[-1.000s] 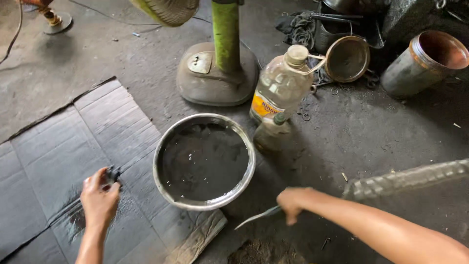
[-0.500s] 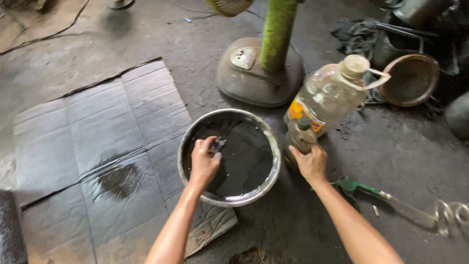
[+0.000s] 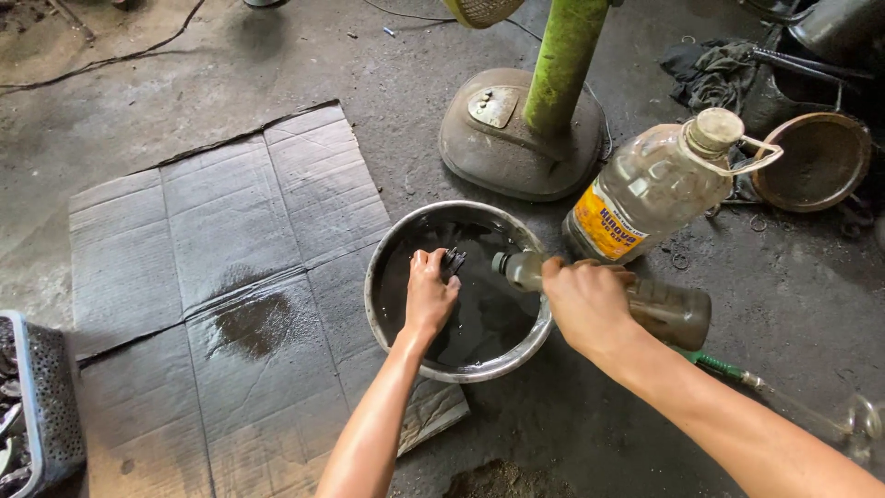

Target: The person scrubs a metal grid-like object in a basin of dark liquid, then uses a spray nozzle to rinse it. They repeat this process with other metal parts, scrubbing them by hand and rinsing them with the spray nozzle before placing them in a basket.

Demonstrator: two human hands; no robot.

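Observation:
A round metal basin (image 3: 383,254) with dark oily liquid sits on the floor at the edge of a flattened cardboard sheet (image 3: 221,240). My left hand (image 3: 430,295) is inside the basin, fingers closed on a small dark metal part (image 3: 453,262) just above the liquid. My right hand (image 3: 588,306) grips a small bottle of dark liquid (image 3: 645,302), tipped on its side with its neck over the basin's right rim.
A big clear plastic jug (image 3: 659,183) with a yellow label stands behind the basin, beside a green fan stand on a grey base (image 3: 516,138). A round metal lid (image 3: 816,161) and rags lie at right. A green-handled tool (image 3: 714,364) lies near my right arm. A crate (image 3: 41,406) is at far left.
My right hand took the small bottle from the floor and tilted it over the basin. My left hand stayed in the basin with the small part.

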